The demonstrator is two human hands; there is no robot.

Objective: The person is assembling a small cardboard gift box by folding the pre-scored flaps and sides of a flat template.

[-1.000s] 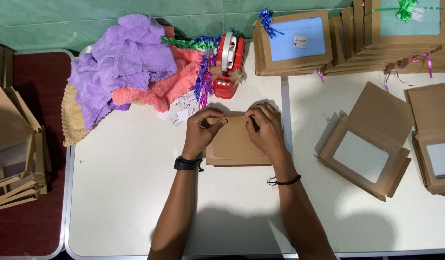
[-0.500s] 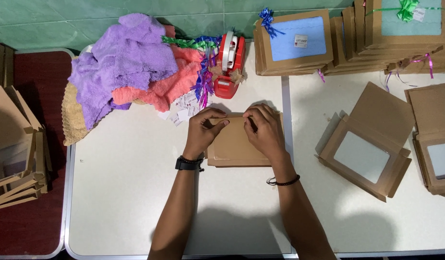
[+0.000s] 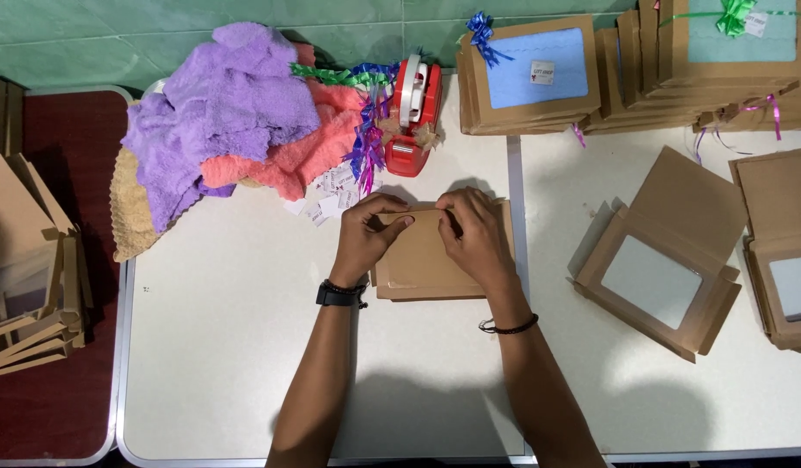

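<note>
A flat brown cardboard box [image 3: 426, 264] was held down on the white table [image 3: 236, 347] by both hands, and its far edge was pinched from either side. The left hand [image 3: 366, 238] was closed on the box's upper left edge, with the fingers curled over the rim. The right hand [image 3: 474, 234] was closed on the same edge just beside it, with the fingertips nearly touching those of the left. A red tape dispenser [image 3: 412, 117] stood just beyond the grip. A pile of purple and coral towels [image 3: 236, 121] lay beyond and to the left of it. An open window-lid box [image 3: 660, 256] lay well apart to the right.
</note>
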